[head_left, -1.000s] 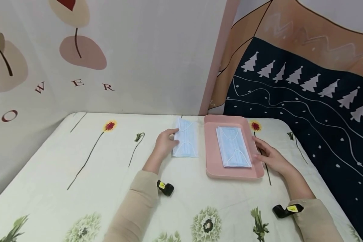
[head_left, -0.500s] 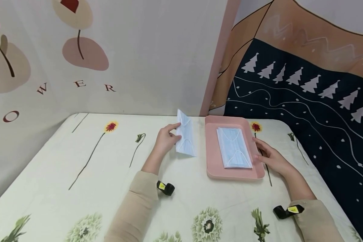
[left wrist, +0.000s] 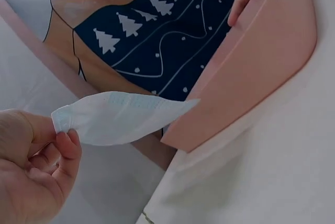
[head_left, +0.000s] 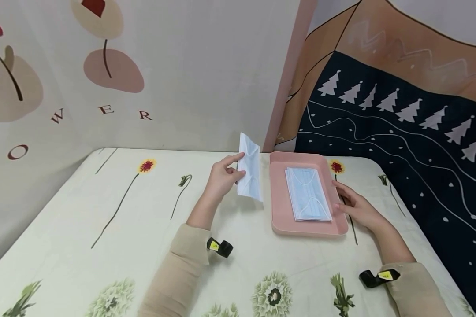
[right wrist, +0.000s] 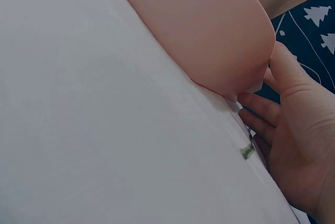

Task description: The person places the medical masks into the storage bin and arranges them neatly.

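A light blue pleated face mask (head_left: 249, 169) is raised above the table, pinched at its left edge by my left hand (head_left: 221, 177). In the left wrist view the mask (left wrist: 125, 119) bows sideways from between thumb and fingers. To its right stands a shallow pink tray (head_left: 279, 220). Inside the tray lies a small stack of blue face masks (head_left: 308, 193), ear loops on top. My right hand (head_left: 358, 207) touches the tray's right side with loosely bent fingers. In the right wrist view, this hand (right wrist: 298, 124) has its thumb at the tray's edge.
A white flower-printed cloth (head_left: 123, 259) covers the table. Behind it hangs a pale curtain (head_left: 206, 88) with printed letters, and a dark tree-patterned cloth (head_left: 381, 141) drops along the right side. Black wrist cameras (head_left: 221, 248) sit on both sleeves.
My left hand has lifted the mask off the table, tilted it upright and brought it slightly right, nearer the tray. The right hand and the tray have stayed in place.
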A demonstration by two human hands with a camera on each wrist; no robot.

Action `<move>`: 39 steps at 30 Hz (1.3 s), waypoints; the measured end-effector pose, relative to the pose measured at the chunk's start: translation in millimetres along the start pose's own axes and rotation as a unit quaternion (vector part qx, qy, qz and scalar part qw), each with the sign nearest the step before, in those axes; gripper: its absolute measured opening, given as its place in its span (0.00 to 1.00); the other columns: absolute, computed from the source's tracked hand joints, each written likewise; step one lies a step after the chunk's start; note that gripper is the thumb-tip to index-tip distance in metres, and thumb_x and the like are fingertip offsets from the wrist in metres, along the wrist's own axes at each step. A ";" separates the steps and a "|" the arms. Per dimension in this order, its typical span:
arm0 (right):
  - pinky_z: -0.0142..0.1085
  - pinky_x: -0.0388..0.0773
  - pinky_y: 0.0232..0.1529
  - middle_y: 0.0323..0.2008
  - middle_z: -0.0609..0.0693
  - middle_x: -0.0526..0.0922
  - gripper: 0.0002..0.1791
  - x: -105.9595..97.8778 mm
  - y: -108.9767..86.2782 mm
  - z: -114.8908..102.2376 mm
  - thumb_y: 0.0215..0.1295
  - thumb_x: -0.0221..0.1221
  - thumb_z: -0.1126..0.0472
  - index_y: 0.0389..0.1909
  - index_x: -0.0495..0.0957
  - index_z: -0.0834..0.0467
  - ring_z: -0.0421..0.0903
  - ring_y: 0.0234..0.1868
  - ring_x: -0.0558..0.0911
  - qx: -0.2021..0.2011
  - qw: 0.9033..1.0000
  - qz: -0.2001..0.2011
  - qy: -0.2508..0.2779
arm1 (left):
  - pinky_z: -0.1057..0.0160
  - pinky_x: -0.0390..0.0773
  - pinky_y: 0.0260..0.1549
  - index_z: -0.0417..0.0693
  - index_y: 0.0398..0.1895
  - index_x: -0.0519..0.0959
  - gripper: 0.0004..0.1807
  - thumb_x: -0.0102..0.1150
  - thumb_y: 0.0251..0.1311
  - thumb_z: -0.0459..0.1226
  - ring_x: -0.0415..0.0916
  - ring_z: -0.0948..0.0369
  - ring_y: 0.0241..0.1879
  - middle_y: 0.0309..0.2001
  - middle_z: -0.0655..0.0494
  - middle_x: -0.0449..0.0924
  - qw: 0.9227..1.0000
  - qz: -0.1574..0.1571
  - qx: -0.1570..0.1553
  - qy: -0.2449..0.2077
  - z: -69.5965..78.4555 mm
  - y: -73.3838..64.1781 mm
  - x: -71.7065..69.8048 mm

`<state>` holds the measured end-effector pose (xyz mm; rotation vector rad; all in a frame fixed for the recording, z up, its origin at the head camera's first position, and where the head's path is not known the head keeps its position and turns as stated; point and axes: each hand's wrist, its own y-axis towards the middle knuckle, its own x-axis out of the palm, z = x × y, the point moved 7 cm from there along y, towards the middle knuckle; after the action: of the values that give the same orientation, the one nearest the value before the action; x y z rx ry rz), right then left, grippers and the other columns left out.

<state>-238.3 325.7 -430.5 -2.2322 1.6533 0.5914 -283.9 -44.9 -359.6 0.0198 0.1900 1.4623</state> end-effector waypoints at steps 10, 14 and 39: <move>0.22 0.57 0.60 0.69 0.66 0.55 0.41 -0.9 -2.4 1.6 0.68 0.59 0.57 0.76 0.47 0.55 0.64 0.70 0.51 0.010 1.000 0.001 -0.004 | 0.67 0.74 0.26 0.48 0.62 0.76 0.28 0.61 0.57 0.24 0.70 0.64 0.23 0.54 0.52 0.71 0.999 -0.027 -0.008 -0.041 8.8 -5.6 28.1; 0.14 0.56 0.51 0.69 0.67 0.55 0.41 -0.3 -1.6 2.2 0.68 0.59 0.58 0.75 0.47 0.55 0.64 0.70 0.51 0.007 1.000 0.000 0.001 | 0.67 0.74 0.26 0.49 0.62 0.75 0.28 0.61 0.57 0.23 0.72 0.63 0.24 0.54 0.51 0.71 0.997 -0.044 -0.006 -0.059 9.6 -6.5 44.1; 0.18 0.57 0.56 0.70 0.65 0.55 0.41 -1.6 1.2 3.7 0.68 0.59 0.58 0.76 0.47 0.54 0.62 0.70 0.52 0.010 1.000 -0.002 -0.001 | 0.66 0.70 0.25 0.50 0.63 0.74 0.28 0.60 0.58 0.24 0.70 0.62 0.24 0.59 0.57 0.71 0.985 -0.082 -0.038 -0.149 6.8 -6.5 112.6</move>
<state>-240.3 328.4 -432.9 -2.2194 1.6475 0.5728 -265.7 66.3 -366.8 0.1567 -0.1058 1.2831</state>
